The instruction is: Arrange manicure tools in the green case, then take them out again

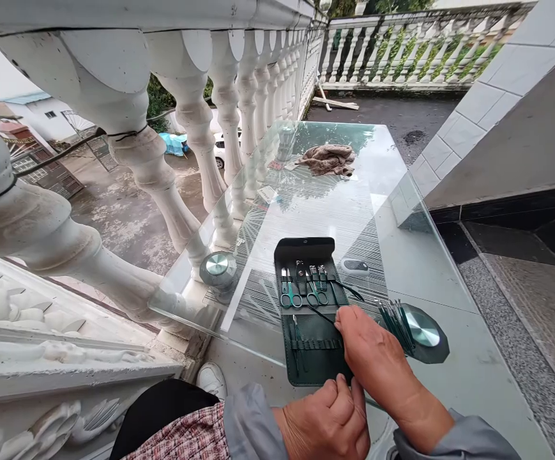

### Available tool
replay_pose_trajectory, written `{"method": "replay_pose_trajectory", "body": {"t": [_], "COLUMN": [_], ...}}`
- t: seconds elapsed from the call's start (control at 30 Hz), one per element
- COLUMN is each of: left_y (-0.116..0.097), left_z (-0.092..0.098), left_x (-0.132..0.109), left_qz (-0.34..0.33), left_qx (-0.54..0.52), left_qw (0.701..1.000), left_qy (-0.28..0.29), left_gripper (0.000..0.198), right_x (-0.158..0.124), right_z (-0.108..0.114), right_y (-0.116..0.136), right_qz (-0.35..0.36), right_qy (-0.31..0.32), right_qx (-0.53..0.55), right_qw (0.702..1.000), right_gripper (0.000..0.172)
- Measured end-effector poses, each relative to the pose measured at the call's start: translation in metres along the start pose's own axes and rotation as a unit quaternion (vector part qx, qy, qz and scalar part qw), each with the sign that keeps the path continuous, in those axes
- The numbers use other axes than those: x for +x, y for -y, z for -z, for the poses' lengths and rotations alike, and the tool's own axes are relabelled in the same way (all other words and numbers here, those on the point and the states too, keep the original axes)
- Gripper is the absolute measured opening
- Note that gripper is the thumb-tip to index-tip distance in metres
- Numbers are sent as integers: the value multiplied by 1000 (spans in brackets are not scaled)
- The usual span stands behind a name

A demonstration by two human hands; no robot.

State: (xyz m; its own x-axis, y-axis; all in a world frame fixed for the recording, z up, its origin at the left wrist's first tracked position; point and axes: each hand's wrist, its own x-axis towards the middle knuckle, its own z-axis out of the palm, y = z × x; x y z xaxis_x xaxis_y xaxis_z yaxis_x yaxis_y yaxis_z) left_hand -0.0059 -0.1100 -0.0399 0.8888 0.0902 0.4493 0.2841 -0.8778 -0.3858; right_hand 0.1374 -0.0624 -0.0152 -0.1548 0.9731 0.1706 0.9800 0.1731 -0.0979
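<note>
A dark green manicure case (313, 370) lies unfolded on the glass table. Its upper part holds small scissors (291, 298), a second pair of scissors (317, 296) and nail clippers (323, 281). A slim pair of tweezers (298, 342) sits in the lower row of loops. My left hand (327, 418) is closed at the case's lower right corner, its fingertips pinching the edge. My right hand (377, 354) is closed over the case's right side; what its fingers grip is hidden. Beside it, several thin green tools (396, 324) lie bunched on the glass.
The glass table top (411, 268) has round metal supports (218, 264) under it. A brown crumpled cloth (327, 160) lies at the far end. A small grey oval object (356, 266) shows right of the case. White balusters (157, 172) run along the left; a tiled wall (469, 134) stands right.
</note>
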Motion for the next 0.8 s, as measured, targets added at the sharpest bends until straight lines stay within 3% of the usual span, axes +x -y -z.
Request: {"method": "replay_pose_trajectory", "body": {"t": [0.13,0.23,0.33,0.47,0.67,0.8], "left_y": [0,2,4,5,4,3], "left_z": [2,4,5,5,5,5], "left_x": [2,3,4,6,7,7], "left_qz": [12,11,6,-4,-12,-13], "left_qx": [-1,-5,-2,-6,-1,0], "left_qw": [1000,1000,1000,1000,1000,1000], "left_qy": [-20,-18,-12,-1,8,13], "left_gripper": [26,26,27,29,28,28], "right_x": [-8,-11,-15,-23,-33,-33], "right_z": [3,14,25,26,22,23], "right_y": [-14,-30,-52,-77,-85,-72], "right_qz": [-18,-71,-187,-277,-233,-151], "right_qy": [-33,-65,-107,-81,-53,-101], "right_qx": [144,243,262,237,107,93], "right_qw": [989,965,941,928,965,979], "right_gripper": [18,17,20,19,17,21]}}
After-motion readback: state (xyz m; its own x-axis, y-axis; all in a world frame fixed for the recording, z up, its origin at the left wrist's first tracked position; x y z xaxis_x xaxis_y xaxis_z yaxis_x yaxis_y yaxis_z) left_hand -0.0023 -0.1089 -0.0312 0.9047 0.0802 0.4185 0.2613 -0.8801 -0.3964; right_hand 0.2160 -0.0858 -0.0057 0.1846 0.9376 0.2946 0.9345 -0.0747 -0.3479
